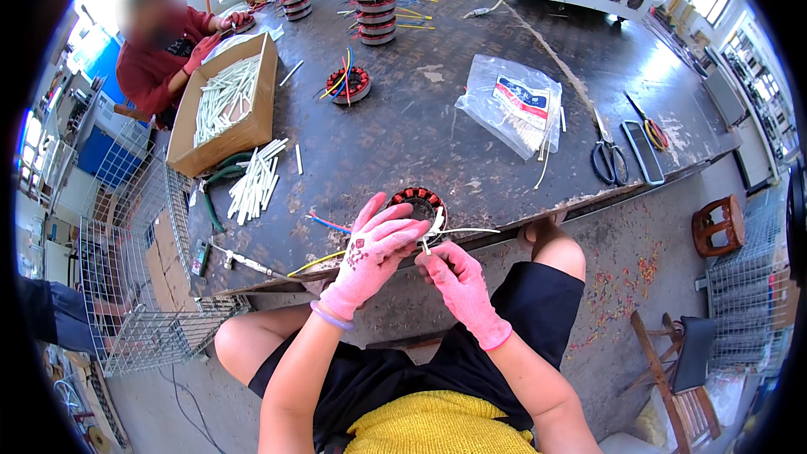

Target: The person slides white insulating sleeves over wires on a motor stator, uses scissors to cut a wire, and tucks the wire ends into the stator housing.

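Observation:
Close to the table's near edge lies a ring-shaped motor stator with red windings. Its blue, red and yellow lead wires stick out to the left, and a white lead points right. My left hand, in a pink glove, lies over the stator's near left side with its fingers curved against it; the thumb side is partly hidden. Just right of it, my right hand, in a soiled pink glove, pinches a thin white sleeve at the stator's near side.
A pile of white sleeves lies left, below a cardboard box of more. Another stator and stator stacks stand farther back. Right are a plastic bag, scissors and a phone. A co-worker sits far left.

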The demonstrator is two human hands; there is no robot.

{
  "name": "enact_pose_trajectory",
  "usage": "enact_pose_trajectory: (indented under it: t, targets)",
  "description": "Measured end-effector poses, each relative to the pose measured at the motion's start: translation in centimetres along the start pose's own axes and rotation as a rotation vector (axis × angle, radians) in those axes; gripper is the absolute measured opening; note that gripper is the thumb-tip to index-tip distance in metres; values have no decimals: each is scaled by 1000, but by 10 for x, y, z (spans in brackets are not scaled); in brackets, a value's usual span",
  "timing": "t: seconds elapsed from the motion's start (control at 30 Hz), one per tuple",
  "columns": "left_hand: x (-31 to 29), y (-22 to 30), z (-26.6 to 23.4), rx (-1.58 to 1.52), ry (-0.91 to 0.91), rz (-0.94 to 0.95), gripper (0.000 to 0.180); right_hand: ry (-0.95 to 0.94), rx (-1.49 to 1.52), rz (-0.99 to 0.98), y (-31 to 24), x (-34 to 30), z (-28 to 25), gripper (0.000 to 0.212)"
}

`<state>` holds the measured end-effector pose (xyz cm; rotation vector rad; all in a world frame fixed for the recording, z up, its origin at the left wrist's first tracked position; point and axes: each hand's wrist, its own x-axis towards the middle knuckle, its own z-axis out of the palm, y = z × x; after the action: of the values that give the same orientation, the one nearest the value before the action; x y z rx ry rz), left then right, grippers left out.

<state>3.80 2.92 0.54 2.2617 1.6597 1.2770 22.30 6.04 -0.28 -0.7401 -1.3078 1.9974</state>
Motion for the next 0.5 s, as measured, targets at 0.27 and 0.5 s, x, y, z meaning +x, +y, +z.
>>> enact_pose_trajectory:
  t: [0.27, 0.5]
  targets:
    - [1, 1, -1, 20, -4, -7, 43, 7, 9, -8, 0, -1, 1, 15]
    - [-1, -1, 1, 1, -4, -8, 43, 56, -23, 24, 6, 2, -1, 19]
